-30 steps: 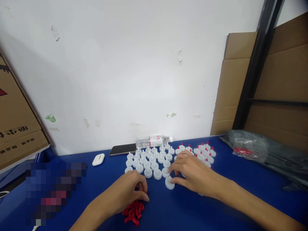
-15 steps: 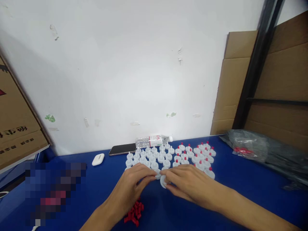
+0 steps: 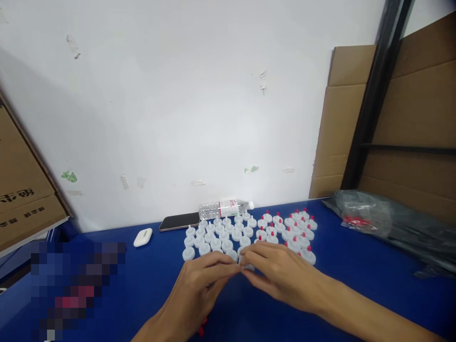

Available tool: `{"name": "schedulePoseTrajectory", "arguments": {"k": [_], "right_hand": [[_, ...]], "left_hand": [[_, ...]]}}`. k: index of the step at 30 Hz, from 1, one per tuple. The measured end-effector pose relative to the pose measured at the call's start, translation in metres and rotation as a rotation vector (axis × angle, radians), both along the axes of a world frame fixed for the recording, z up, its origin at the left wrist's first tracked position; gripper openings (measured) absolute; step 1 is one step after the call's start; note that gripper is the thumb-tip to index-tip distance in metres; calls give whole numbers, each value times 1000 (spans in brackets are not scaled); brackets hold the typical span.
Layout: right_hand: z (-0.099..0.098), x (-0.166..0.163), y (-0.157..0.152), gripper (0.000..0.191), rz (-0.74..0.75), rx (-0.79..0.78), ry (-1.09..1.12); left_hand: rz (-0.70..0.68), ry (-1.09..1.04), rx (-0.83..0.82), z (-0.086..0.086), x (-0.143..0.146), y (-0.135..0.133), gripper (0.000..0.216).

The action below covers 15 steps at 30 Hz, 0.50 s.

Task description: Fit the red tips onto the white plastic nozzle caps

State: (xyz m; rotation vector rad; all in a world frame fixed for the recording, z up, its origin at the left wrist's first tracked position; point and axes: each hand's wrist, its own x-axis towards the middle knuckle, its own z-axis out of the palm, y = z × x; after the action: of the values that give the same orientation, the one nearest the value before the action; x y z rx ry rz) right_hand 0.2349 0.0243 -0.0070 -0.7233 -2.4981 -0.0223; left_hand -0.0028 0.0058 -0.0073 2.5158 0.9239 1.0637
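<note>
My left hand (image 3: pixel 203 280) and my right hand (image 3: pixel 281 273) meet fingertip to fingertip over the blue table (image 3: pixel 149 280). Between them they pinch a white cap (image 3: pixel 245 266), mostly hidden by my fingers. Behind the hands stand several white caps (image 3: pixel 213 237) in rows, and to the right several white caps with red tips (image 3: pixel 295 228). A few red tips (image 3: pixel 203 327) peek out under my left wrist.
A water bottle (image 3: pixel 226 209) lies at the wall behind the caps, with a phone (image 3: pixel 178 221) and a white earbud case (image 3: pixel 143 236) to its left. A dark plastic bag (image 3: pixel 384 223) lies at the right. Cardboard boxes stand at both sides.
My left hand left the red tips and rose to meet the right hand. The right hand lifted one white cap from the table, and both now pinch it together.
</note>
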Motion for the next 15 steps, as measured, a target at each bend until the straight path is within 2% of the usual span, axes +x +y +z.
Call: {"name": "schedulePoseTrajectory", "arguments": {"k": [5,9,11,13,15], "right_hand": [[-2,0,2,8,22,46,-55],[-2,-1,-1,7,28,174,-90],[-1,-1,-4,14,54,253,-65],[1,-1,-6,21,79,327,-3],[4,-1,-8,22,97,399,70]], "left_hand": [[19,108,112,-7,-1,1,28],[-23,-40,28,-6,4,-2,18],[-20,-180,-145,-2,7,-4,12],[-12,-321,-415,4,9,-5,7],[-52,-445,-659,7,10,-4,12]]}}
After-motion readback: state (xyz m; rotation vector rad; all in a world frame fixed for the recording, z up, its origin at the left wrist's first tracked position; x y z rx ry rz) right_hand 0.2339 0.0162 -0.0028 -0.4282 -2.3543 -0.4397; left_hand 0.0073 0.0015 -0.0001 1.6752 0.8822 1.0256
